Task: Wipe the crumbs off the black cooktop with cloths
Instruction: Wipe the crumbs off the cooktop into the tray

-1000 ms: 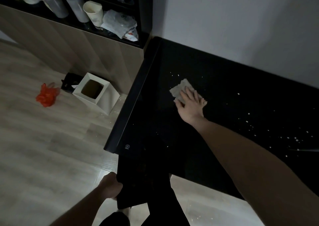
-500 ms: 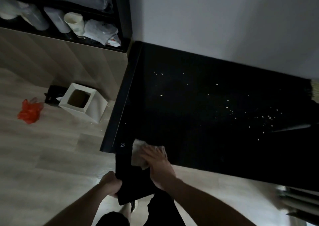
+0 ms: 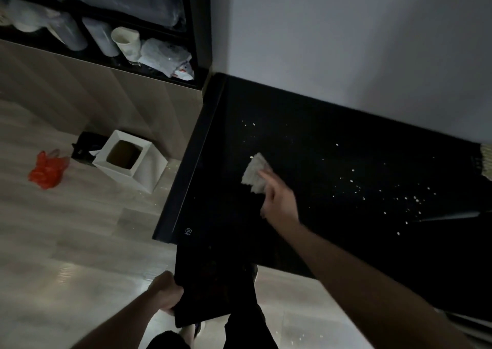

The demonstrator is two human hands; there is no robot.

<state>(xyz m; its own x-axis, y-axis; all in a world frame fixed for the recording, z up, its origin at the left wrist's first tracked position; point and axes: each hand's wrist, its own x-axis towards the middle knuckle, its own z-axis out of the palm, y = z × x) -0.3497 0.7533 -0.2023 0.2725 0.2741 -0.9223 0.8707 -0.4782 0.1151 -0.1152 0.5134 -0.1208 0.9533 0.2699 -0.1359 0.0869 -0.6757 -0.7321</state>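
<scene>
The black cooktop runs from the centre to the right under a pale wall. Pale crumbs are scattered over its middle and right part, with a few near the far left. My right hand presses a pale grey cloth flat on the cooktop, left of most crumbs. My left hand grips the left edge of a flat black tray held just below the cooktop's front edge.
A white square bin stands on the wooden floor left of the cooktop, with an orange bag further left. A dark shelf with cups and wrapped items is at the upper left. A bristly brush end shows at the right edge.
My right hand carried the cloth from the cooktop's front edge over the tray back up onto the middle of the cooktop. My left hand kept holding the tray.
</scene>
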